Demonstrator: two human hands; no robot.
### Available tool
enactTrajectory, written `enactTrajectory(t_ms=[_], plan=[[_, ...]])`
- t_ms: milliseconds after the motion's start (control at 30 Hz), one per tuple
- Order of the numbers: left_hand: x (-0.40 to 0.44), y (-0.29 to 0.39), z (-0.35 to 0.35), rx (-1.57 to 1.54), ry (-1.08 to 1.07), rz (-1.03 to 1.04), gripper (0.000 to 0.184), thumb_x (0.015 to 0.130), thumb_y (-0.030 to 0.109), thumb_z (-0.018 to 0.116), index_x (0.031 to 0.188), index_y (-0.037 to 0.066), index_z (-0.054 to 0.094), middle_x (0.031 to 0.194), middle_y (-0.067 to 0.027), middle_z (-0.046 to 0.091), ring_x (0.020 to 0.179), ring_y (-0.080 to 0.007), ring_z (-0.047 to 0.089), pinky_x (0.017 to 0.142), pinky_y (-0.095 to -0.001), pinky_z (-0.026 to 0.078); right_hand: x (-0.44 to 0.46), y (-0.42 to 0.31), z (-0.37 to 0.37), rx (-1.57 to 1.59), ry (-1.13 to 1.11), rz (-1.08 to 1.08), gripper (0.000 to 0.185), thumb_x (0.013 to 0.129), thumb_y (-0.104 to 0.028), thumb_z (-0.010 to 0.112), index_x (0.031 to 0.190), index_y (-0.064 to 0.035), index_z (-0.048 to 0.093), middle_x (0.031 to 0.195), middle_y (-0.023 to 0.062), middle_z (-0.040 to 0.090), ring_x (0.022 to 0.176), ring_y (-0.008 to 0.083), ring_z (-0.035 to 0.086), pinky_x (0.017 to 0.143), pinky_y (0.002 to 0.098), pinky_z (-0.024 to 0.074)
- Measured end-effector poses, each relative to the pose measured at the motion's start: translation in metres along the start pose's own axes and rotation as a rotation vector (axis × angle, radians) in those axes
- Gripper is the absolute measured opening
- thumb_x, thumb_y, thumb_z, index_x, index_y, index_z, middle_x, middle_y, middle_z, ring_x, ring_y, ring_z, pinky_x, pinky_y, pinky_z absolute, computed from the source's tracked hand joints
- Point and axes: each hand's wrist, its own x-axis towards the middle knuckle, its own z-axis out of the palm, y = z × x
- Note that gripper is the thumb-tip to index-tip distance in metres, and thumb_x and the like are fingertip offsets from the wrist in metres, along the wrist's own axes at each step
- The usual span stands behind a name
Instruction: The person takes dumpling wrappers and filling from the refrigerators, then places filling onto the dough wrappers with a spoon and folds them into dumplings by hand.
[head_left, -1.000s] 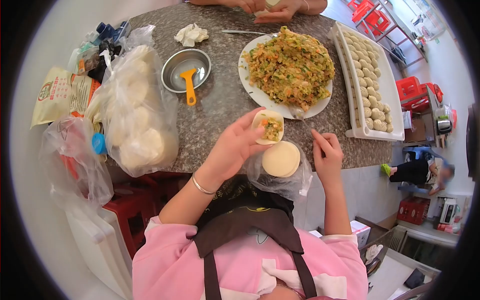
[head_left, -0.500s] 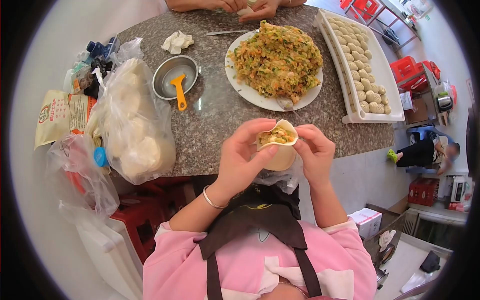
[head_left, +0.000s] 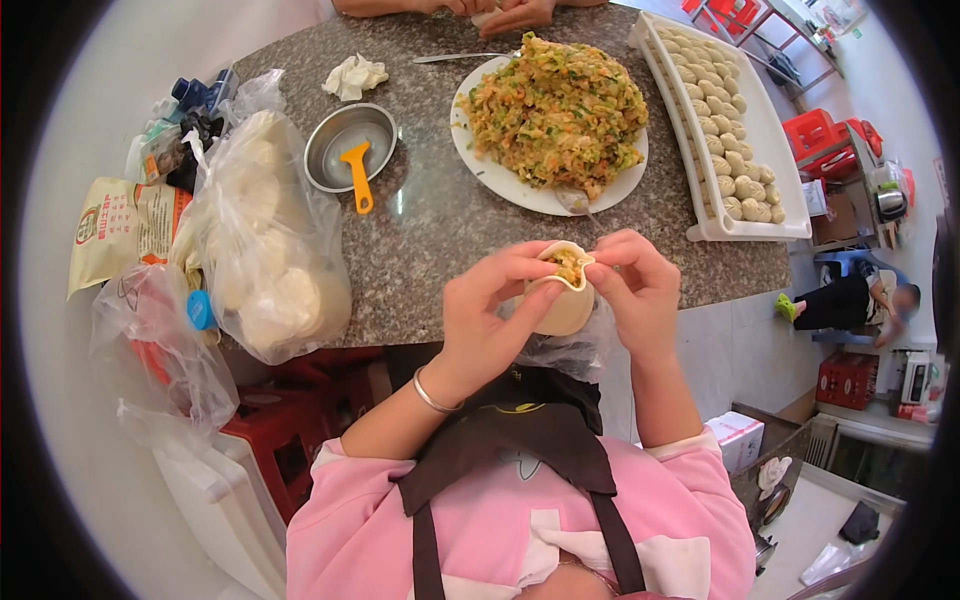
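Observation:
Between my hands, over the table's front edge, is a dumpling with its round wrapper folded up around chopped filling. My left hand holds its left side, thumb and fingers on the rim. The thumb and forefinger of my right hand pinch the wrapper's right edge into a small pleat. Filling still shows through the mouth. Just beyond stands a white plate heaped with chopped vegetable filling, a metal spoon resting at its near rim. Below the dumpling, clear plastic hangs at the edge.
On the right, a white tray bears rows of pleated dumplings. To the left are a metal bowl with an orange-handled scraper and a plastic bag of wrappers. Another person's hands work at the far side.
My right thumb and forefinger have closed in on the rim, drawing the wrapper's mouth narrower. Both hands have shifted slightly to the right.

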Motion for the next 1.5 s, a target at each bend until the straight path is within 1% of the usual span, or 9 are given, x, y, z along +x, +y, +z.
enactTrajectory(t_ms=[167,300,467,667,767,1000,1067,1200,1500], plan=[[0.002,-0.006,-0.004,-0.033,0.081,-0.051,0.016,0.082,0.0,0.066,0.098,-0.002,0.063,0.115,-0.0167,0.059,0.103,-0.0221,0.061,0.087,-0.0323,0.053,0.003,-0.01,0.004,-0.558,-0.003,-0.307,0.012,0.073,-0.002,0.071,0.085,-0.001,0.068,0.082,0.0111,0.064,0.076,0.0223,0.062,0.084,0.0348,0.0468],[0.003,-0.003,-0.006,0.003,0.016,-0.014,0.016,0.081,0.0,0.067,0.097,-0.002,0.064,0.116,-0.0166,0.059,0.102,-0.0226,0.062,0.087,-0.0328,0.053,0.002,-0.003,0.0,-0.557,0.047,-0.303,0.013,0.073,-0.005,0.072,0.085,-0.0012,0.067,0.084,0.0108,0.065,0.076,0.0227,0.062,0.084,0.0367,0.0472],[0.009,0.002,-0.022,0.164,-0.22,0.04,0.013,0.08,-0.007,0.064,0.091,-0.002,0.065,0.113,-0.0196,0.061,0.103,-0.0209,0.06,0.088,-0.0317,0.05,0.012,-0.013,-0.016,-0.345,-0.169,-0.016,0.012,0.073,-0.005,0.071,0.084,-0.0014,0.067,0.079,0.0095,0.064,0.076,0.0221,0.062,0.083,0.0355,0.0475],[0.007,0.007,-0.01,0.132,-0.044,-0.03,0.011,0.078,0.003,0.07,0.089,0.002,0.069,0.107,-0.0159,0.066,0.088,-0.0176,0.067,0.078,-0.0281,0.054,0.009,-0.012,-0.005,-0.498,-0.092,-0.202,0.012,0.074,-0.007,0.071,0.084,-0.0029,0.067,0.079,0.0087,0.063,0.076,0.022,0.062,0.086,0.0384,0.0459],[0.004,0.006,-0.01,0.179,0.015,-0.084,0.015,0.077,-0.004,0.069,0.091,-0.003,0.064,0.108,-0.02,0.063,0.095,-0.0198,0.064,0.08,-0.0289,0.053,0.008,-0.016,0.001,-0.558,-0.118,-0.255,0.009,0.076,-0.007,0.07,0.082,-0.002,0.067,0.08,0.007,0.063,0.077,0.018,0.06,0.095,0.0441,0.0416],[0.007,0.006,-0.011,0.046,0.056,-0.082,0.015,0.076,-0.006,0.069,0.09,-0.003,0.063,0.107,-0.0181,0.062,0.097,-0.0203,0.062,0.082,-0.0307,0.054,0.012,-0.014,-0.006,-0.556,-0.044,-0.257,0.008,0.075,-0.004,0.069,0.081,-0.0025,0.066,0.077,0.0089,0.064,0.074,0.0232,0.062,0.087,0.0404,0.046],[0.007,0.004,-0.019,0.025,-0.098,-0.05,0.015,0.076,-0.006,0.069,0.089,-0.003,0.063,0.107,-0.0176,0.061,0.098,-0.0209,0.062,0.082,-0.0304,0.054,0.018,-0.023,-0.014,-0.448,-0.251,-0.062,0.008,0.075,-0.004,0.069,0.081,-0.0023,0.065,0.077,0.0086,0.064,0.075,0.0242,0.062,0.087,0.0411,0.0464],[0.009,0.001,-0.022,0.194,-0.165,0.054,0.015,0.075,-0.006,0.069,0.089,-0.002,0.064,0.107,-0.018,0.062,0.097,-0.0208,0.063,0.082,-0.0301,0.054,0.022,-0.029,-0.006,-0.483,-0.213,-0.121,0.008,0.074,-0.005,0.07,0.081,-0.0025,0.065,0.077,0.0074,0.064,0.076,0.0246,0.062,0.089,0.0429,0.046],[0.006,0.009,-0.007,0.096,0.062,-0.147,0.012,0.076,-0.005,0.07,0.083,-0.002,0.061,0.106,-0.0177,0.062,0.095,-0.0184,0.063,0.08,-0.0291,0.054,0.012,-0.019,0.0,-0.65,-0.163,-0.283,0.008,0.075,-0.006,0.07,0.081,-0.0036,0.065,0.078,0.008,0.064,0.077,0.0253,0.062,0.091,0.0452,0.0444]])
